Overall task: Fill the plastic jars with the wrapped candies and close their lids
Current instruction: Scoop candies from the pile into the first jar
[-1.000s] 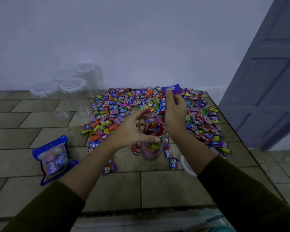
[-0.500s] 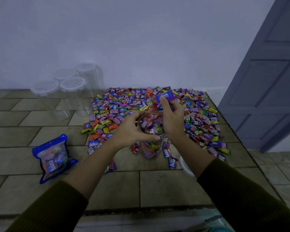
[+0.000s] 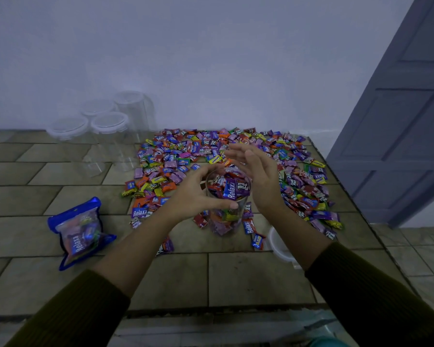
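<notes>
Jar (image 3: 226, 221) brimming with candies (image 3: 232, 189).
Left hand (image 3: 196, 196) grips its rim; right hand (image 3: 261, 176) seemingly empty, fingers spread.

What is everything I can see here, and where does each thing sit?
tiled top: one, grey-brown, underneath everything.
open jar: one, clear, nearly full, centre of the tiled top.
wrapped candies: very many, mixed colours, spread behind and around the open jar.
lidded jars: four, clear, seemingly empty, back left by the wall.
loose lid: one, white, right of the open jar.
candy bag: one, blue, near left.
door: one, grey-blue, far right.
sleeves: two, dark olive, bottom corners.
left hand: one, grips the open jar's rim.
right hand: one, open and empty, beside the jar's mouth.
</notes>
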